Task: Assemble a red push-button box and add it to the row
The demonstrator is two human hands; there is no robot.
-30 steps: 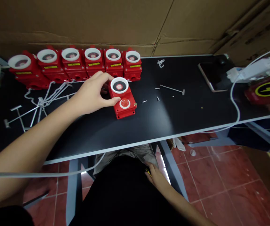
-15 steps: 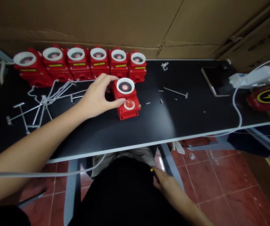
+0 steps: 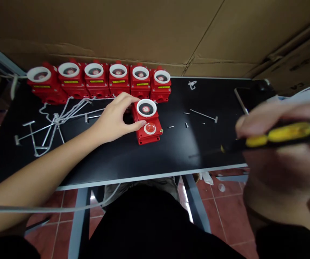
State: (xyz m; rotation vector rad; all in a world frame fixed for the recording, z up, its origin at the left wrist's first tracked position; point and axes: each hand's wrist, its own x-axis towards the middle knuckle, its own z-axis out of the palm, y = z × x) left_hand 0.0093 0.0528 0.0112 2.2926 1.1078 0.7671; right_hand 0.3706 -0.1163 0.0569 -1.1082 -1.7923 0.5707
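Note:
My left hand (image 3: 117,117) grips the left side of a red alarm box (image 3: 146,138), thumb near its round clear red lens and fingers behind. The box lies on the black table, with a white-ringed round sounder at its far end. At the right, my right hand (image 3: 281,162), blurred by motion, is closed around a screwdriver (image 3: 291,133) with a yellow and black handle. Its thin shaft points left over the table's front part. Several small screws (image 3: 186,125) lie right of the box, near a thin metal T-shaped rod (image 3: 203,114).
Several similar red boxes (image 3: 97,86) stand in a row along the back. More T-shaped rods tied with white cord (image 3: 56,120) lie at the left. A phone (image 3: 241,99) lies at the back right. Cardboard (image 3: 133,32) walls the rear. A cable (image 3: 63,209) crosses in front.
My right hand has risen from beside my lap to above the table's right side, bringing the screwdriver into view. My left hand stays on the red alarm box. The view has shifted slightly.

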